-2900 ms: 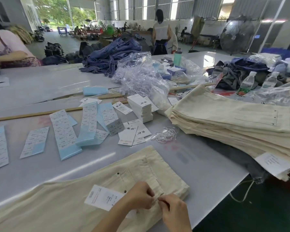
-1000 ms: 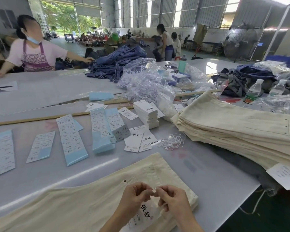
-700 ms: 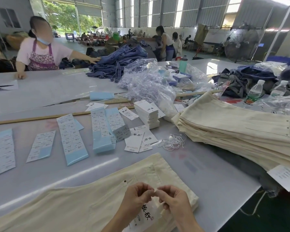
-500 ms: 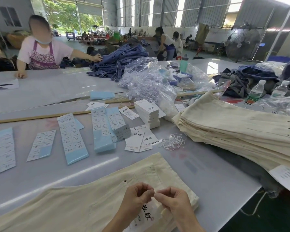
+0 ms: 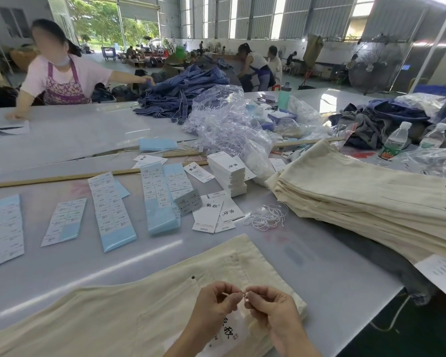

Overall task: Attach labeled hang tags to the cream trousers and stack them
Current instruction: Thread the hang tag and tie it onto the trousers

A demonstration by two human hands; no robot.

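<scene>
Hands (image 5: 245, 305) pinching string above trousers (image 5: 113, 313)

Cream trousers (image 5: 113, 318) lie flat on the table, a white hang tag (image 5: 229, 331) at the waist.

Left hand (image 5: 218, 301) and right hand (image 5: 271, 309), fingertips pinched together.

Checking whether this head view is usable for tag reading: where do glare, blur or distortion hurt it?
Head view: window glare streaks the table and burns out its far right end; wide-angle bending curves the wooden strip; small label sheets are too soft to read; print on the hang tag under both hands is partly hidden.
</scene>
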